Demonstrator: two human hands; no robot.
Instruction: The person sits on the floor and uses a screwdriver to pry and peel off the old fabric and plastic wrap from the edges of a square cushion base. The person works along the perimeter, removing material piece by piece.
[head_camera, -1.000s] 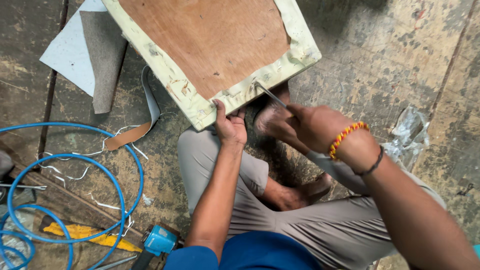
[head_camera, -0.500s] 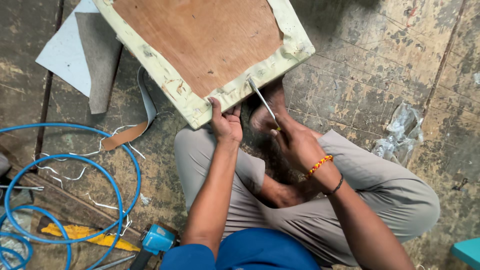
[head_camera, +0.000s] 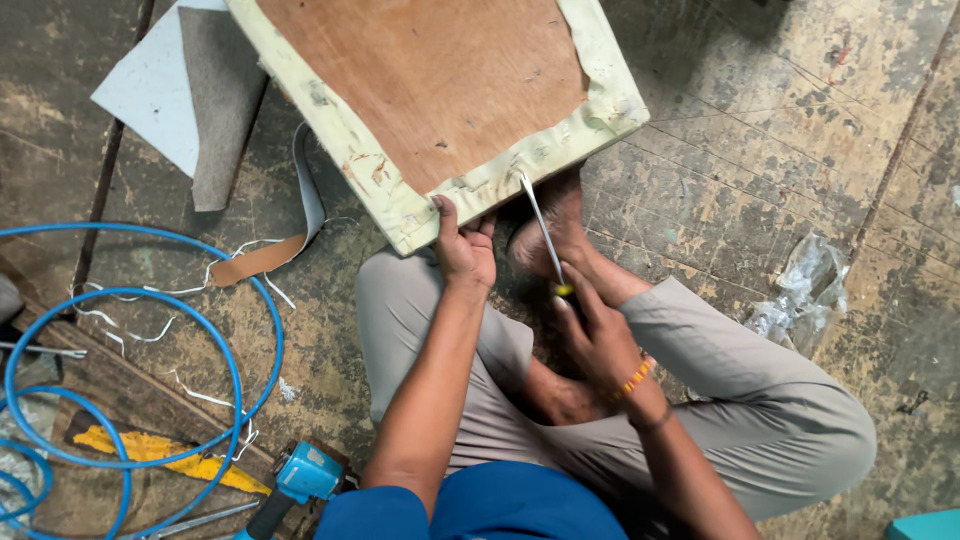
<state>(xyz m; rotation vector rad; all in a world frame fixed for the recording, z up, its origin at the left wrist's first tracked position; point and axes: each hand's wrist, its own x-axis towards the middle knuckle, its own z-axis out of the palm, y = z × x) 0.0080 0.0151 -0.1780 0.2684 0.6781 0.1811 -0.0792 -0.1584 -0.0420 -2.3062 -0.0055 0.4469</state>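
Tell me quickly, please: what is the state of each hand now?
Left hand: closed, gripping the edge of the seat panel.
Right hand: closed on a screwdriver, tip at the panel's edge.

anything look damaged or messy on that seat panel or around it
The pale fabric edge of the seat panel is stained and puckered where the screwdriver pries. Fabric scraps lie on the floor.

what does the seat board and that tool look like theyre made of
Seat board: looks like thin plywood or hardboard, brown, matte, unfinished. Its border seems pale yellowish fabric or vinyl, wrinkled and stained. The tool in the right hand has a slim shiny shaft, likely steel; its yellow handle end may be plastic.
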